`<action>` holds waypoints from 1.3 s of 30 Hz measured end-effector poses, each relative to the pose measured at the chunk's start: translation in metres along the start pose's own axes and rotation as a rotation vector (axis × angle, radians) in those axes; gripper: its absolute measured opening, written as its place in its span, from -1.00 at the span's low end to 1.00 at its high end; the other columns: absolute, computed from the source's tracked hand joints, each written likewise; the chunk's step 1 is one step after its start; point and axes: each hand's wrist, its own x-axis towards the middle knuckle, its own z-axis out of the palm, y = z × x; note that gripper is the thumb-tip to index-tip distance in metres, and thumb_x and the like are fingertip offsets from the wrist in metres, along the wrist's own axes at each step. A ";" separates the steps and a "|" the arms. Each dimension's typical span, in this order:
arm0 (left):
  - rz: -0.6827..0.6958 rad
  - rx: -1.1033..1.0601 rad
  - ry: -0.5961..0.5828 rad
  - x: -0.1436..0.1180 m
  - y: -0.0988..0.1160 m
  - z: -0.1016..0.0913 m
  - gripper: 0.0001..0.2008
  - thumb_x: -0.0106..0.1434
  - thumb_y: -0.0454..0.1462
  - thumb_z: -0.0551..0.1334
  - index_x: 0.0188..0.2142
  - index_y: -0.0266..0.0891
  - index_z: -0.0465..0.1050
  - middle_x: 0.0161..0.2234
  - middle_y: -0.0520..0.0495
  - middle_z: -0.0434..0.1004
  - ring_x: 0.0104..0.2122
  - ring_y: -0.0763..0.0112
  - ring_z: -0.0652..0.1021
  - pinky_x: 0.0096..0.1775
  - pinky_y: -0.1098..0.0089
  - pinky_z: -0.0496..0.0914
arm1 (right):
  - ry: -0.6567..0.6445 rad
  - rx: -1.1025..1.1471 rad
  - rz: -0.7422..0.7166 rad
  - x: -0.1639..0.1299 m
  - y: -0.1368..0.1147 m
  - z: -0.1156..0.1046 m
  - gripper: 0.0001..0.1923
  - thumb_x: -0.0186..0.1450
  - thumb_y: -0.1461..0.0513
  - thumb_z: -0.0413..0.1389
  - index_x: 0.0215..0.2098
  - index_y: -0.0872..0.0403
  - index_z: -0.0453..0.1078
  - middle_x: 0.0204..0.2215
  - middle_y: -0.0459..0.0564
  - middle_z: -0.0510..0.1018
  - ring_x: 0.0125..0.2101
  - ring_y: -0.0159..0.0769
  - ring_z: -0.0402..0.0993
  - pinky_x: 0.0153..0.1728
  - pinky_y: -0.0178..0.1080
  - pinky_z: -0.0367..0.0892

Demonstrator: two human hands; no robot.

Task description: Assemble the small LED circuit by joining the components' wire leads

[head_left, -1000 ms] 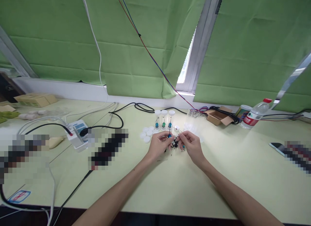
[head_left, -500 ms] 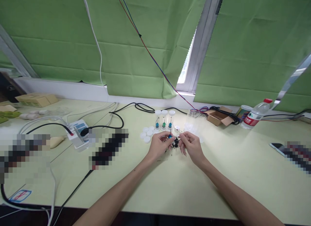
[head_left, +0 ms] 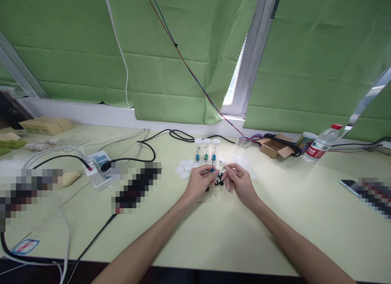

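My left hand (head_left: 200, 181) and my right hand (head_left: 240, 181) meet over the middle of the pale green table (head_left: 214, 231). Between the fingertips they pinch a small blue component with thin wire legs (head_left: 214, 172). A few small black parts (head_left: 219, 181) lie on the table just beneath it. Right behind the hands stand three clear capped tubes (head_left: 206, 150), each with a small blue or green piece inside. Several white caps (head_left: 184, 167) lie to the left of the tubes.
A white power strip (head_left: 98, 167) with black cables sits at the left. An open cardboard box (head_left: 273, 146), a water bottle (head_left: 321, 144) and a phone (head_left: 350, 185) are at the right. Clear empty tubes (head_left: 244, 151) stand by the window sill. Cardboard pieces (head_left: 45, 125) rest far left.
My right hand has edged left and up, closing in on my left hand around the small blue component. The arms are otherwise still.
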 end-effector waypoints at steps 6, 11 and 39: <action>-0.055 -0.093 0.010 0.001 0.000 -0.001 -0.72 0.09 -0.06 0.36 -0.40 -0.24 0.49 -0.56 0.07 0.38 -0.62 0.54 0.37 -0.46 0.44 0.26 | -0.030 0.054 -0.005 0.000 -0.001 -0.001 -0.71 0.17 0.06 0.29 -0.24 0.04 0.43 -0.42 -0.05 0.58 -0.66 -0.46 0.32 -0.69 -0.36 0.21; -0.089 -0.138 0.010 -0.001 0.000 -0.001 -0.72 0.07 -0.07 0.37 -0.40 -0.24 0.49 -0.56 0.07 0.38 -0.62 0.54 0.37 -0.47 0.44 0.25 | -0.054 0.042 -0.026 0.000 0.000 -0.002 -0.73 0.20 0.08 0.28 -0.21 0.03 0.43 -0.36 -0.03 0.60 -0.64 -0.45 0.34 -0.65 -0.34 0.23; -0.075 -0.047 -0.098 -0.003 0.003 0.002 -0.76 0.11 -0.13 0.36 -0.41 -0.28 0.50 -0.56 0.06 0.36 -0.62 0.54 0.36 -0.46 0.44 0.29 | 0.012 0.007 0.009 0.002 0.002 -0.007 -0.68 0.23 0.03 0.25 -0.46 0.12 0.40 -0.65 -0.14 0.46 -0.80 -0.49 0.29 -0.84 -0.44 0.10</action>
